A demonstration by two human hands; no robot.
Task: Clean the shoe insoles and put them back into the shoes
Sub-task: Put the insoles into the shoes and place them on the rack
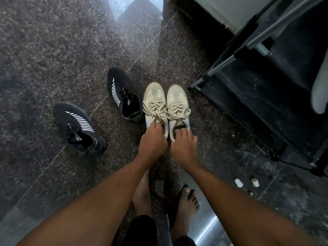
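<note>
The left beige shoe [154, 103] and right beige shoe [177, 103] are set side by side on the floor [53, 50], near the rack [266, 96]. The left shoe's heel collar is gripped by the curled left hand [152, 142]. The right shoe's heel opening is touched by the nearly straight fingers of the right hand [184, 150]. Insoles are hidden.

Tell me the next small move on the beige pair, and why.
Likely slide the right hand into the right beige shoe to feel for its insole: both hands rest at the heel openings, the left hand gripping the left beige shoe, and no insole lies loose on the floor.
</note>
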